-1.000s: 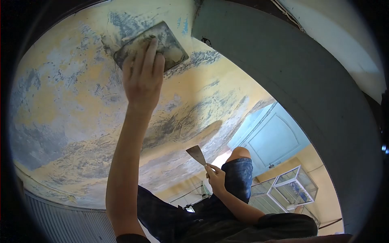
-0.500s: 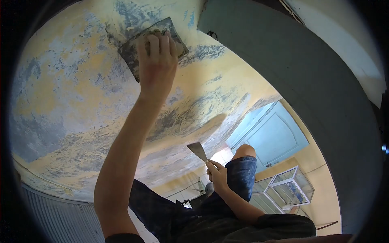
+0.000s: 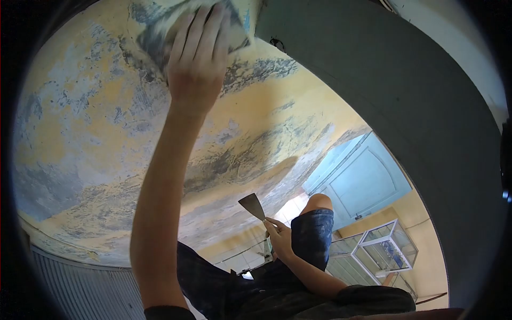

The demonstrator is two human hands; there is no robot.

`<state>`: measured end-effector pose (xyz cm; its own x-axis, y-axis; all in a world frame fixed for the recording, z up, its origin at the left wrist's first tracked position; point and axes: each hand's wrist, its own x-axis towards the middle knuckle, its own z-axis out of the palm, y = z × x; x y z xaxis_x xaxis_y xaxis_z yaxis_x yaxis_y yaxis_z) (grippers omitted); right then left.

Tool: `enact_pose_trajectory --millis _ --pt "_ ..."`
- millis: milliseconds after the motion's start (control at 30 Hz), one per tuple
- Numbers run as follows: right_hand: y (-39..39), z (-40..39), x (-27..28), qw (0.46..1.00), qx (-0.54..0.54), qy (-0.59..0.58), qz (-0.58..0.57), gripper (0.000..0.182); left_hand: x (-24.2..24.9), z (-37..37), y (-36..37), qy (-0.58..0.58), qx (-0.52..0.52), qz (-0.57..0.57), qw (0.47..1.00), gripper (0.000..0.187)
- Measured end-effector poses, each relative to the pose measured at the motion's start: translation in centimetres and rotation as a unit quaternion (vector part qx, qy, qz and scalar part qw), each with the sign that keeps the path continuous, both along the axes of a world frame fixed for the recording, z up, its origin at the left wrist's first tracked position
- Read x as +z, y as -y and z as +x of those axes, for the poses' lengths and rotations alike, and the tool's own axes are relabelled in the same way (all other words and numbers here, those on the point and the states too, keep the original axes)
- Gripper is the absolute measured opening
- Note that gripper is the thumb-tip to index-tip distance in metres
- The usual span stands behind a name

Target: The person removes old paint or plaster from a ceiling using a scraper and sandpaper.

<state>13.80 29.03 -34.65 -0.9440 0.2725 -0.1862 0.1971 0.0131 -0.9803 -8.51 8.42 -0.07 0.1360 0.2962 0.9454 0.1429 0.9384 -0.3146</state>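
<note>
My left hand (image 3: 198, 58) is raised against the upper wall, back toward me. Its fingers reach over a thin, square putty spreader (image 3: 154, 42), dark and smeared, which lies against the wall; motion blurs it, and its top runs to the frame's edge. Lower down, my right hand (image 3: 280, 240) is closed round the handle of a putty knife (image 3: 252, 206) near my bent knee. That knife's flat, flared blade points up and left, apart from the wall. The wall (image 3: 106, 128) shows yellow paint under patchy grey filler.
A dark green beam or panel (image 3: 384, 96) curves along the right. Beyond stand a pale blue door (image 3: 368, 181) and a glass display case (image 3: 386, 248) with a white frame. Grey corrugated metal (image 3: 80, 282) is at the lower left.
My left hand has pushed the spreader up and slightly left along the wall, its fingers straighter now. The right hand with the putty knife has shifted a little left and down.
</note>
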Motion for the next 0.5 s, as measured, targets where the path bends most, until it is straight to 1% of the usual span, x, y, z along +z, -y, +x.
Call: enact_pose_trajectory --millis 33,67,133,167,233,267,333,367,433,467,500 --pt "0.1 0.1 -0.2 1.000 -0.003 0.005 -0.005 0.033 1.3 0.1 -0.1 -0.002 -0.010 -0.025 1.000 0.038" --pt "0.2 0.3 -0.4 1.000 -0.003 0.009 -0.005 0.033 2.2 0.0 -0.2 0.002 -0.011 -0.024 1.000 0.038" --pt "0.4 0.3 -0.6 1.000 0.014 0.006 0.001 0.033 3.7 -0.1 -0.2 0.084 -0.056 -0.136 0.986 0.057" --pt "0.5 0.4 -0.6 1.000 0.012 0.007 0.001 0.033 4.0 0.1 -0.2 0.085 -0.058 -0.136 0.985 0.057" --pt "0.6 0.5 -0.3 1.000 0.018 0.018 -0.009 0.033 4.2 0.4 -0.3 0.094 -0.024 -0.178 0.979 0.061" --pt "0.5 0.5 -0.4 1.000 0.016 0.019 -0.008 0.033 3.9 -0.3 -0.3 0.095 -0.026 -0.177 0.979 0.061" --pt "0.4 0.5 -0.8 1.000 0.019 0.010 0.001 0.032 3.4 -1.8 -0.4 0.069 0.010 -0.170 0.983 0.049" --pt "0.4 0.5 -1.0 1.000 0.016 0.012 0.003 0.032 3.0 -2.3 -0.1 0.071 0.006 -0.169 0.983 0.049" --pt "0.5 0.5 -1.0 1.000 0.017 0.001 -0.013 0.032 2.9 -1.9 0.2 0.098 -0.009 -0.209 0.973 0.051" --pt "0.4 0.5 -0.8 1.000 0.016 0.003 -0.013 0.032 2.5 -2.1 0.4 0.100 -0.010 -0.209 0.973 0.051" --pt "0.4 0.6 -0.2 1.000 0.019 0.016 -0.010 0.032 1.9 -2.4 0.5 0.113 -0.061 -0.203 0.971 0.050"
